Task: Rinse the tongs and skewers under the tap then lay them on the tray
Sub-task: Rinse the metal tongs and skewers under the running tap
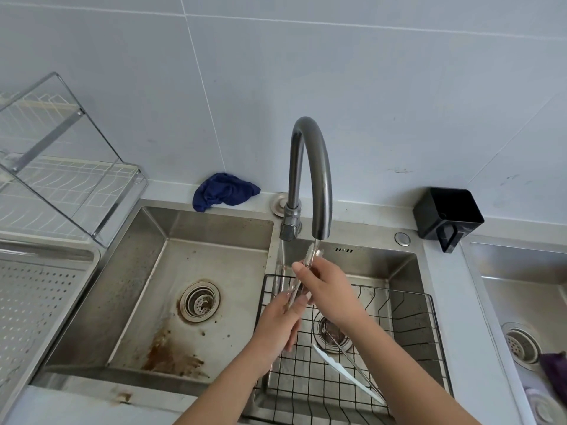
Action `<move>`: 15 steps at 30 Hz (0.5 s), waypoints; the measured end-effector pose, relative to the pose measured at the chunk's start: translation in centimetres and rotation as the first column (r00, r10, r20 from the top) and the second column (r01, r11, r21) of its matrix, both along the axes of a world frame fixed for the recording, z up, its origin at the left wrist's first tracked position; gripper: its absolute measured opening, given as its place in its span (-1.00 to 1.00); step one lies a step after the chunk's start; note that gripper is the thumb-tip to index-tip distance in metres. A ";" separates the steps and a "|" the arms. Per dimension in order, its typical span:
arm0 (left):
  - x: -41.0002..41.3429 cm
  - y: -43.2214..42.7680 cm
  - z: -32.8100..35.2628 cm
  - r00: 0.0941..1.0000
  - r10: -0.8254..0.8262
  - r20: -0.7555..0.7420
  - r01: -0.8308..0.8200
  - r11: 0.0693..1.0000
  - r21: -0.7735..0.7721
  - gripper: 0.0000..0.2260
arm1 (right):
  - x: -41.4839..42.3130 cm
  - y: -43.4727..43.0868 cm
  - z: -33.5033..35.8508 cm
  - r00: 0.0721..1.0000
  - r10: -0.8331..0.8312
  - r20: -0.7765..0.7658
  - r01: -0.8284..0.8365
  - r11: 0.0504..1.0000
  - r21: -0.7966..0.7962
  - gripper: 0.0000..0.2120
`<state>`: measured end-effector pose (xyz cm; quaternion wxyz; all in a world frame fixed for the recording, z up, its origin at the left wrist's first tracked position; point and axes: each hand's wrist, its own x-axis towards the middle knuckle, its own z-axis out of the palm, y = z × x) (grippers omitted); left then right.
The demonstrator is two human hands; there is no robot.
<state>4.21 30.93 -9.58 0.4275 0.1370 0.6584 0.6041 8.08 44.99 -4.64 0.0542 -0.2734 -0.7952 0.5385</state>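
both hands hold shiny metal tongs [308, 265] under the curved grey tap [310, 176]: right hand [325, 289] pinches the upper part, left hand [280, 323] wraps the lower. white-tipped tongs [346, 372] wait below the tap; perforated steel tray [36, 302] far left looks bare.

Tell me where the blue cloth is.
The blue cloth lies crumpled on the counter ledge behind the left sink basin, against the wall, just left of the tap.

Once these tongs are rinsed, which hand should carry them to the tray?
Probably left. The left hand already grips the tongs low down, and the perforated tray lies on its side; the right hand would cross over.
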 end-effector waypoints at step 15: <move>0.6 2.9 -0.7 0.992 0.120 -0.026 -0.123 0.974 -0.190 -0.63 | 3.0 -0.4 -2.7 0.989 -0.136 -0.049 0.127 0.978 -0.165 -0.87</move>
